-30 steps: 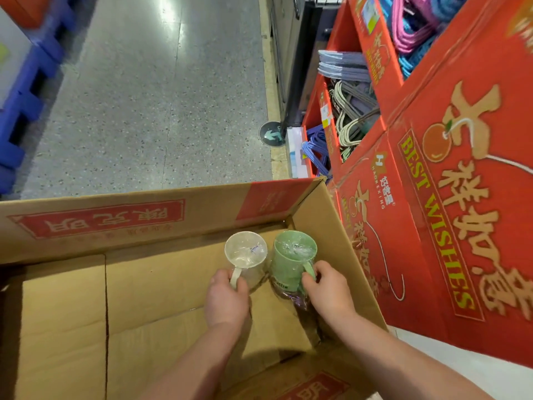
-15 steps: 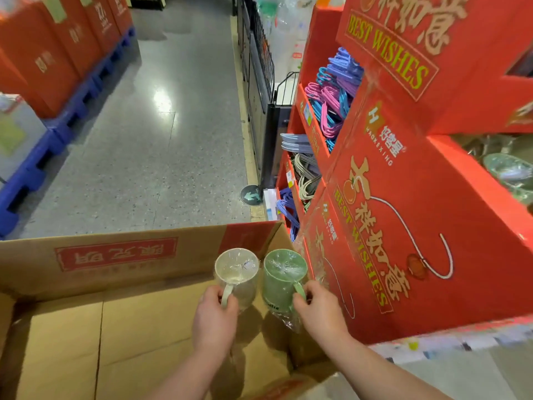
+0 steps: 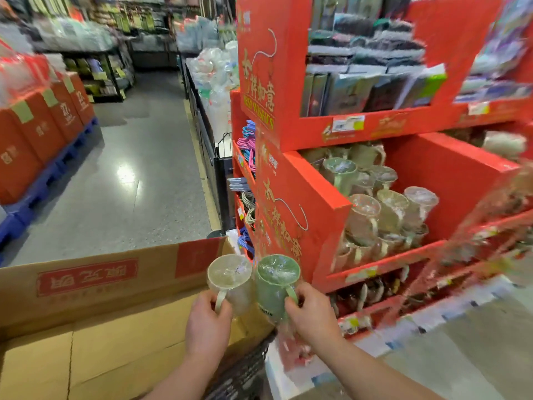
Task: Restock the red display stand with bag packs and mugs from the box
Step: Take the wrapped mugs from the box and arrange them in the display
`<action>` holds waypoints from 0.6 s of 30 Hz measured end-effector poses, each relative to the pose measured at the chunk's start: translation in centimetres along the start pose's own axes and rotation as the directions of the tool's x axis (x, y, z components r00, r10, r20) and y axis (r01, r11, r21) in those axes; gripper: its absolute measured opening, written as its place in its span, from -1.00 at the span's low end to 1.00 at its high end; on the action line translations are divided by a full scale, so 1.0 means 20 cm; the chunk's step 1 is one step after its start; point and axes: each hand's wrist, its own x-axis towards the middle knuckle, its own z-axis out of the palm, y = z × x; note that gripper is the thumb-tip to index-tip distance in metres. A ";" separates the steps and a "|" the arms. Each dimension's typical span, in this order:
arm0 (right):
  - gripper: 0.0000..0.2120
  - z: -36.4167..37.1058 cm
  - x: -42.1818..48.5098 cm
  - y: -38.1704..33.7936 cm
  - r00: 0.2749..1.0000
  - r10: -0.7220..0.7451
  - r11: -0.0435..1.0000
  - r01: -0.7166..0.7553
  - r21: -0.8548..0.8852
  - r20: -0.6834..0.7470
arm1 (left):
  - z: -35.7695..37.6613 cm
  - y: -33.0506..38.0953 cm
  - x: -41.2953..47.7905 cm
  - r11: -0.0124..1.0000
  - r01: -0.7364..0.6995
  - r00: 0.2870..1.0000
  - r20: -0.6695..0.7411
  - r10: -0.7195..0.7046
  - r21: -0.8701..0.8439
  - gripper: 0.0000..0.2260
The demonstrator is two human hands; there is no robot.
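Note:
My left hand (image 3: 206,321) grips the handle of a pale beige mug (image 3: 230,280) wrapped in clear film. Beside it, my right hand (image 3: 313,311) grips the handle of a green wrapped mug (image 3: 275,284). The two mugs touch, held upright over the right end of the open cardboard box (image 3: 95,287). To the right stands the red display stand (image 3: 311,194); its middle shelf holds several wrapped mugs (image 3: 386,212), and bag packs (image 3: 372,90) fill the shelf above.
Coloured hangers (image 3: 247,145) fill the stand's left side bins. A grey aisle floor (image 3: 129,183) runs ahead on the left, flanked by red boxes on blue pallets (image 3: 37,131). A wire rack with clear plastic goods (image 3: 213,79) stands behind the stand.
Both hands have lifted the two mugs up out of the box. My view has swung up and to the right, bringing the stand's mug shelf and bag pack shelf into sight.

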 end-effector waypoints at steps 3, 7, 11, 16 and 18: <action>-0.79 -0.14 -0.14 0.11 1.000 0.010 1.000 -0.010 -0.004 -0.026 | 0.04 0.08 -0.18 0.999 -0.043 0.999 0.028 0.043 -0.005 -0.86; -0.77 -0.32 -0.32 0.26 0.996 0.006 1.000 -0.005 0.011 -0.089 | 0.12 0.19 -0.39 0.995 -0.096 0.993 0.075 0.094 0.017 -0.90; -0.73 -0.49 -0.48 0.39 0.986 0.046 0.998 -0.041 0.038 -0.162 | 0.19 0.30 -0.59 0.984 -0.174 0.974 0.140 0.176 -0.023 -0.89; -0.78 -0.69 -0.64 0.52 0.961 0.118 0.991 -0.100 0.085 -0.249 | 0.28 0.46 -0.78 0.967 -0.251 0.946 0.199 0.256 -0.054 -0.89; -0.80 -0.76 -0.68 0.57 0.949 0.146 0.988 -0.123 0.099 -0.278 | 0.33 0.51 -0.84 0.963 -0.263 0.934 0.233 0.271 -0.065 -0.91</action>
